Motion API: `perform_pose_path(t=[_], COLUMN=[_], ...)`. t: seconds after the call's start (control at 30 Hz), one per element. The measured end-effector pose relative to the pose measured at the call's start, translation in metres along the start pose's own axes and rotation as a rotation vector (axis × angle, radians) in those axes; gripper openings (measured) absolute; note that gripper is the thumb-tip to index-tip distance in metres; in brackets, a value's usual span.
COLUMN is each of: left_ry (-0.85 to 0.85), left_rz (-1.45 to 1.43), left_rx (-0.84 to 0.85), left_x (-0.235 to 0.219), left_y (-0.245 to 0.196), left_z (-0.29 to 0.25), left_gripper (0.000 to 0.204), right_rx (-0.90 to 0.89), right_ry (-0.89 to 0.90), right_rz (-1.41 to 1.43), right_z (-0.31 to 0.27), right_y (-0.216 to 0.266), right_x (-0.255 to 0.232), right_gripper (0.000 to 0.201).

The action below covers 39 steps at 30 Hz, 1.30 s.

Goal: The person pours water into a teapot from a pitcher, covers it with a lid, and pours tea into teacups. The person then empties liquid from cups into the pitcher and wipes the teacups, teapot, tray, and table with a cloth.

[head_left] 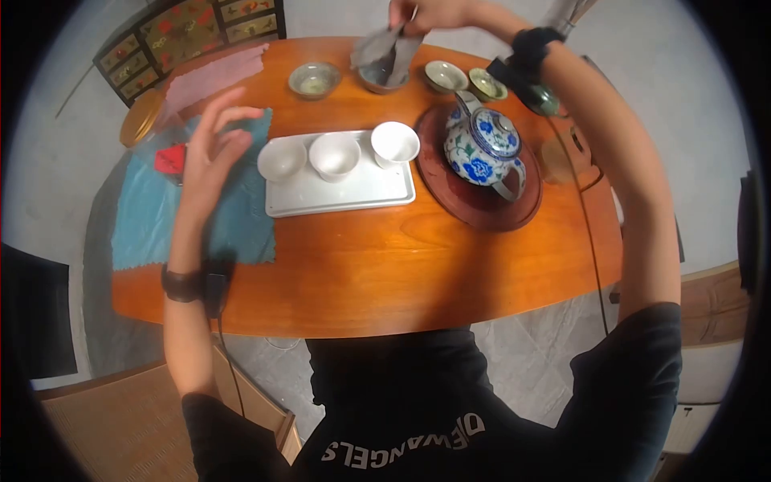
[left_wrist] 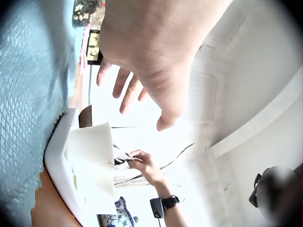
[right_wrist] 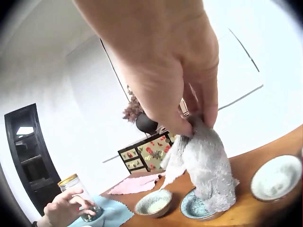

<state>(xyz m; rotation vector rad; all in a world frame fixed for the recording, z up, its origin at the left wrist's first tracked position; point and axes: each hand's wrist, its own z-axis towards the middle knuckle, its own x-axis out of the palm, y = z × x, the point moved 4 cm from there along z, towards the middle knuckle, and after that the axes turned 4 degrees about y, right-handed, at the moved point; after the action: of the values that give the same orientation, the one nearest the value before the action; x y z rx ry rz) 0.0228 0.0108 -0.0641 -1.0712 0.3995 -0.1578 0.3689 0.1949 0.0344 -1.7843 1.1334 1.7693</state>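
Observation:
At the far edge of the table my right hand pinches a grey cloth by its top. The cloth hangs down over a small blue-grey bowl, its lower end overlapping the bowl's rim. My left hand is raised over the blue cloth, fingers loosely bent and nothing in them. Close to that hand stands a glass jar with a gold lid and something red on it. To its right, three white cups stand on a white tray.
A blue-and-white teapot sits on a round brown tray at the right. Small bowls line the far edge, near a pink cloth. A small painted drawer cabinet stands behind the table. A cable crosses the right side.

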Motion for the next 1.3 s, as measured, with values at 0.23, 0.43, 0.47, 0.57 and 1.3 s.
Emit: perform_pose_path(t=[0.23, 0.43, 0.47, 0.57, 1.3], left_ry=[-0.065, -0.020, 0.003, 0.052, 0.337], left_rz=[0.127, 0.170, 0.176, 0.175, 0.089], left_rx=[0.095, 0.121, 0.129, 0.150, 0.008], left_x=[0.001, 0.020, 0.025, 0.045, 0.246], left_y=[-0.019, -0.047, -0.053, -0.074, -0.095], left_z=[0.003, 0.009, 0.011, 0.021, 0.035], left_gripper=[0.060, 0.067, 0.067, 0.063, 0.035], right_rx=[0.160, 0.221, 0.225, 0.273, 0.573], right_ry=[0.007, 0.102, 0.096, 0.002, -0.174], right_rz=[-0.190, -0.288, -0.275, -0.392, -0.274], right_z=[-0.103, -0.092, -0.088, -0.081, -0.158], right_y=[-0.029, -0.046, -0.044, -0.041, -0.076], right_x=[0.024, 0.070, 0.074, 0.082, 0.079], right_gripper=[0.026, 0.025, 0.025, 0.013, 0.028])
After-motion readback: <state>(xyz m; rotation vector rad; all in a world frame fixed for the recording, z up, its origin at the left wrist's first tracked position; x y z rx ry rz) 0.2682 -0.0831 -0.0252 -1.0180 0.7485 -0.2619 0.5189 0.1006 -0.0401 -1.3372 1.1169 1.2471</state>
